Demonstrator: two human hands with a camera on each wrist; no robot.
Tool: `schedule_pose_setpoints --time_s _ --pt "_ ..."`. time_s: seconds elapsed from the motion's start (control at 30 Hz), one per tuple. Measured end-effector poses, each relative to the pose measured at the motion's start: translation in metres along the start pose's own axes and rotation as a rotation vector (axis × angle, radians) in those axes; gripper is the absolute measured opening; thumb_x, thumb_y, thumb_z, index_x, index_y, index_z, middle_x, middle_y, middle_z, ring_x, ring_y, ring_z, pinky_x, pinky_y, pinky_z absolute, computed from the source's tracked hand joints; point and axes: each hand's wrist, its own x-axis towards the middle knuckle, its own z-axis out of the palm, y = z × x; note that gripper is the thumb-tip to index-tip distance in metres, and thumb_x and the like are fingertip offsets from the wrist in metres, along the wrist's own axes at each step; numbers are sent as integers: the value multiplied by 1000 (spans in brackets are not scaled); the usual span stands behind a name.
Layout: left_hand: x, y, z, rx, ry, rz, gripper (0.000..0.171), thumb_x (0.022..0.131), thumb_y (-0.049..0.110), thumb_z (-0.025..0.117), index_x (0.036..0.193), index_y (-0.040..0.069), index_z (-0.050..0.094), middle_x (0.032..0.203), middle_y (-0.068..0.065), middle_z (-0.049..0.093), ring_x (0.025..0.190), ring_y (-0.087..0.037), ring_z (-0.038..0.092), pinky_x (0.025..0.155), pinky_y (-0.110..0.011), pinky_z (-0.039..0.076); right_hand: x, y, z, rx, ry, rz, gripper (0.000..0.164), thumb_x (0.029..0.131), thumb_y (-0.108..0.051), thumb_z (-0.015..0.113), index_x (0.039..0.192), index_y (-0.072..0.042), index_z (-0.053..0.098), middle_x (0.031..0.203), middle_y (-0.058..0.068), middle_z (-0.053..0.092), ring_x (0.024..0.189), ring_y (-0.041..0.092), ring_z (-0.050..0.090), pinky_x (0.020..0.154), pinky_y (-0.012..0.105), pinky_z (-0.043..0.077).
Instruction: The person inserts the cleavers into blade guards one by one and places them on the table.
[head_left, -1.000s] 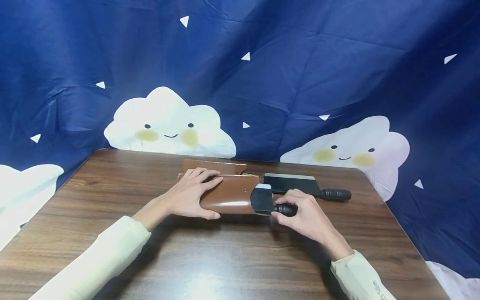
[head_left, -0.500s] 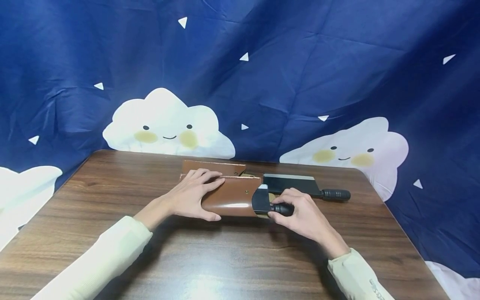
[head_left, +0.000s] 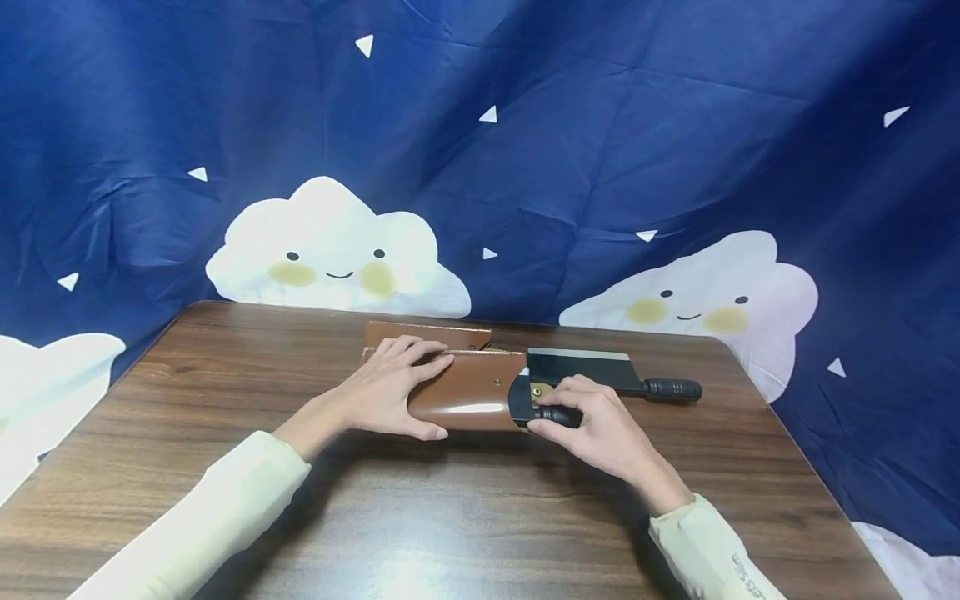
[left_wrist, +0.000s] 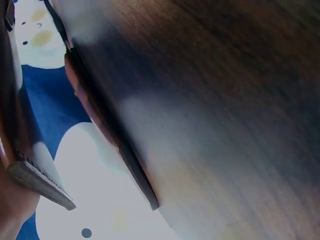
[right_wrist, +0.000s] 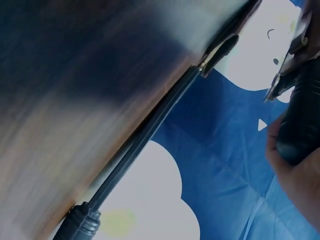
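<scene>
My left hand [head_left: 386, 387] grips a brown leather knife sheath [head_left: 468, 392], fingers over its top and thumb along the near side. In the left wrist view, the stitched end of this sheath [left_wrist: 42, 184] is raised off the table. A cleaver [head_left: 521, 400] sits mostly inside it; only a dark strip of blade shows at the mouth. My right hand [head_left: 611, 429] holds that cleaver's black handle [head_left: 561, 415] between thumb and fingers. The handle [right_wrist: 302, 117] also shows in the right wrist view. A brass snap is visible on the flap beside the handle.
Behind the hands lies a second cleaver [head_left: 581, 368], its black handle [head_left: 673, 389] pointing right. A second brown sheath [head_left: 431, 333] lies left of it, partly covered by the held one. The wooden table [head_left: 465, 517] ends at a blue cloud-print curtain [head_left: 562, 150].
The right hand has moved left with the handle, and the blade has slid deeper into the sheath, so less of it shows. The left hand has barely shifted. The second cleaver stays put.
</scene>
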Motion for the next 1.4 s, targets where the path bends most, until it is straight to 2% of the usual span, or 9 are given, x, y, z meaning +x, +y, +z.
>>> schedule_pose_setpoints --time_s 0.23,0.7,0.87,1.1,1.4 --pt "3 2 -1 -9 5 4 107 71 81 66 152 12 49 152 -9 45 134 -26 37 102 -47 31 -4 5 0 50 46 -66 26 78 -23 90 100 -13 81 93 -15 68 87 6 64 72 23 52" --pt "5 4 -1 -21 8 2 107 72 80 66 152 11 50 151 -9 46 133 -26 37 103 -48 30 -2 -2 4 65 26 -27 24 81 -26 88 101 -15 80 95 -15 66 87 6 62 72 25 53" --pt "5 4 0 -17 21 14 106 72 80 67 151 11 50 150 -9 47 133 -26 39 103 -48 31 -2 -3 6 72 29 -36 24 81 -26 88 101 -14 79 95 -14 66 85 6 61 71 25 52" --pt "6 5 1 -15 6 1 107 71 80 66 152 12 49 151 -7 46 133 -25 38 103 -47 30 -1 -4 8 61 32 -29 26 80 -27 88 100 -14 80 95 -15 66 86 6 60 69 25 51" --pt "10 8 2 15 11 3 106 71 81 65 151 13 50 149 -6 47 130 -24 39 103 -47 31 0 -3 11 54 44 -66 26 80 -26 88 102 -15 79 96 -14 67 87 6 60 69 24 51"
